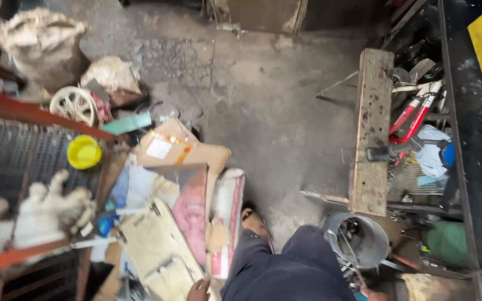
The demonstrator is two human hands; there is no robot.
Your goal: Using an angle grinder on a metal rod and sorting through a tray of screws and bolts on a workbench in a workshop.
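Observation:
Only the top of my left hand shows at the bottom edge, beside my dark trouser leg. It rests against the lower end of a worn yellowish board that leans on a heap of cardboard; its fingers are cut off by the frame. A sliver of my right hand appears at the bottom right, just below a grey metal bucket holding wire and scrap. Whether that hand holds anything is hidden. My sandalled foot stands on the concrete floor.
Flattened cardboard boxes and printed sheets lie at left next to a red-framed wire cage with a yellow bowl. A rough wooden plank and red bolt cutters sit at right. A sack stands at the far left.

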